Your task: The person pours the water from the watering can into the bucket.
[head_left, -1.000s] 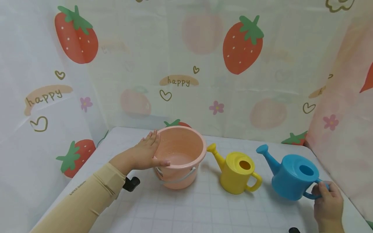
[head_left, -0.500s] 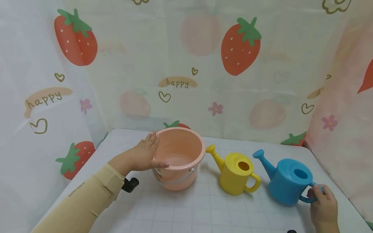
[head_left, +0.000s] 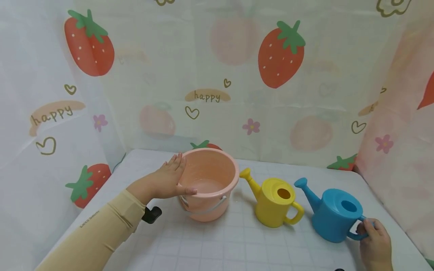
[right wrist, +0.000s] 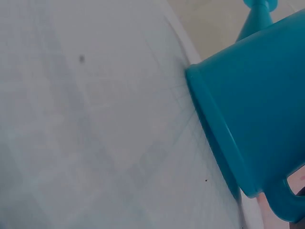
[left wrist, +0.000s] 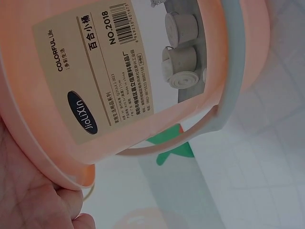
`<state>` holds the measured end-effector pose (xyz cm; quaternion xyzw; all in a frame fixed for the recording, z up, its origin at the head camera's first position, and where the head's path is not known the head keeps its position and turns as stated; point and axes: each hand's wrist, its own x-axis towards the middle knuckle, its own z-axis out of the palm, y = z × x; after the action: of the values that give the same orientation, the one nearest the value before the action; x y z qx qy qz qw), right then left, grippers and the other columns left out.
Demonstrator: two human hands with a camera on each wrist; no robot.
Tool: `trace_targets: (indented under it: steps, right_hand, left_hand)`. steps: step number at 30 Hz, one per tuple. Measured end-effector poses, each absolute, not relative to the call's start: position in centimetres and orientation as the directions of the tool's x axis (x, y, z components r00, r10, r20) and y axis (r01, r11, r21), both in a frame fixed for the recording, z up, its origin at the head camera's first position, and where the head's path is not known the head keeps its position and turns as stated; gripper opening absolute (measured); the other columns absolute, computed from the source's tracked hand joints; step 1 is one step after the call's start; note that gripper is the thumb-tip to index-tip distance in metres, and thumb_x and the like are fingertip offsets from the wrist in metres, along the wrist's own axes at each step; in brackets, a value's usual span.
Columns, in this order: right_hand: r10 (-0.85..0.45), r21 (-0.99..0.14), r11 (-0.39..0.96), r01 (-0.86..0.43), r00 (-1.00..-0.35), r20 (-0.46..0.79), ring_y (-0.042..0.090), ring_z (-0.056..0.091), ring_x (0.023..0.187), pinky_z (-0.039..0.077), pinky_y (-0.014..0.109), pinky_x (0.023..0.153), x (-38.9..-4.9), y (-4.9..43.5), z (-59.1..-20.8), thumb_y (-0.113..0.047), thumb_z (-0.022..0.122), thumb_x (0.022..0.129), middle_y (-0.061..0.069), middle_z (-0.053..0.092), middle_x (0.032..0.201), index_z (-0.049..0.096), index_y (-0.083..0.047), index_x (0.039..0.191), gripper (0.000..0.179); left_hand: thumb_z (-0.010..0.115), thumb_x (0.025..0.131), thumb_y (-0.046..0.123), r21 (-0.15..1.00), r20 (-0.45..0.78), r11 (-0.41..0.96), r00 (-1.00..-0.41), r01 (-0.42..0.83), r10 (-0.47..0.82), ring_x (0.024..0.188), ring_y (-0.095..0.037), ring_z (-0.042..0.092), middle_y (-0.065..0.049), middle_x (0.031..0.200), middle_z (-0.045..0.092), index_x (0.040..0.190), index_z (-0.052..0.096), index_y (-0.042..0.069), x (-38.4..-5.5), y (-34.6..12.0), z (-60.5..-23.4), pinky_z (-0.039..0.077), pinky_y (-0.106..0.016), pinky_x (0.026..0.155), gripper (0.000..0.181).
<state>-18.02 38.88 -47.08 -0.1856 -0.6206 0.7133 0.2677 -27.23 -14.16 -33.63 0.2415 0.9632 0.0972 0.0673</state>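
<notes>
A peach-pink bucket (head_left: 205, 207) with a pale handle stands upright at the middle of the table. My left hand (head_left: 166, 180) rests against its left rim, fingers straight and thumb lying along the front rim. The left wrist view shows the label (left wrist: 95, 71) on the bucket's side. At the right, my right hand (head_left: 375, 241) grips the handle of a blue watering can (head_left: 333, 216), its spout toward the back left. The can's base (right wrist: 219, 133) is right at the tabletop in the right wrist view. Between bucket and blue can stands a yellow watering can (head_left: 272, 203).
The white gridded tabletop (head_left: 217, 244) ends at a back wall of strawberry-print cloth (head_left: 210, 124), with more cloth at both sides. A black object (head_left: 152, 215) shows below the left wrist. Another dark piece (head_left: 339, 269) shows at the bottom edge.
My right hand has moved the blue watering can slightly left and down toward the viewer, lowering it to the table. The left hand, bucket and yellow can have stayed put.
</notes>
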Motion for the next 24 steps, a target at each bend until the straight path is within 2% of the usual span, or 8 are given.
trace_targets:
  steps: [7,11,16,22,24]
  right_hand:
    - [0.606,-0.982,-0.084,-0.167,-0.791,0.083,0.013,0.036,0.077,0.032,0.019,0.070,-17.78,39.38,-47.78,-0.026,0.041,0.098,-0.003,0.041,0.068,0.045,-0.005,0.075,0.032]
    - [0.604,-0.980,-0.100,-0.172,-0.793,0.077,0.013,0.037,0.076,0.032,0.020,0.070,-17.85,39.39,-47.76,-0.026,0.042,0.098,-0.003,0.042,0.069,0.047,-0.006,0.074,0.032]
    - [0.631,-0.993,-0.087,-0.082,-0.776,0.008,0.012,0.037,0.080,0.032,0.019,0.071,-17.82,39.39,-47.50,-0.029,0.039,0.099,-0.003,0.044,0.072,0.048,-0.005,0.077,0.034]
    - [0.637,-0.998,-0.067,-0.010,-0.770,-0.035,0.012,0.036,0.086,0.028,0.020,0.080,-17.77,39.52,-47.18,-0.033,0.035,0.099,-0.004,0.045,0.077,0.048,-0.003,0.081,0.037]
    - [0.641,-0.998,0.040,0.044,-0.767,-0.008,0.008,0.038,0.084,0.028,0.020,0.078,-17.76,39.74,-47.05,-0.034,0.030,0.100,-0.007,0.046,0.075,0.049,-0.004,0.082,0.039]
  left_hand:
    - [0.041,0.072,0.080,0.222,-0.092,0.864,-0.873,0.451,0.479,0.138,-0.035,-0.006,-0.022,0.149,-0.010,0.144,0.000,-0.005,-27.28,-14.10,-33.58,0.006,-0.052,0.109,0.119]
    - [0.044,0.073,0.077,0.228,-0.077,0.859,-0.871,0.458,0.485,0.138,-0.036,-0.006,-0.023,0.149,-0.009,0.144,0.000,-0.006,-27.30,-14.14,-33.58,0.006,-0.053,0.109,0.117]
    - [0.043,0.074,0.078,0.228,-0.093,0.861,-0.870,0.455,0.485,0.138,-0.036,-0.006,-0.023,0.149,-0.010,0.144,0.000,-0.005,-27.20,-14.15,-33.54,0.005,-0.052,0.109,0.117]
    - [0.041,0.073,0.079,0.220,-0.088,0.861,-0.870,0.458,0.485,0.138,-0.035,-0.007,-0.022,0.149,-0.010,0.144,0.000,-0.005,-27.22,-14.10,-33.49,0.006,-0.052,0.109,0.118]
    - [0.042,0.073,0.078,0.219,-0.086,0.860,-0.869,0.460,0.487,0.138,-0.035,-0.007,-0.023,0.150,-0.010,0.144,0.000,-0.005,-27.29,-14.09,-33.49,0.006,-0.052,0.109,0.117]
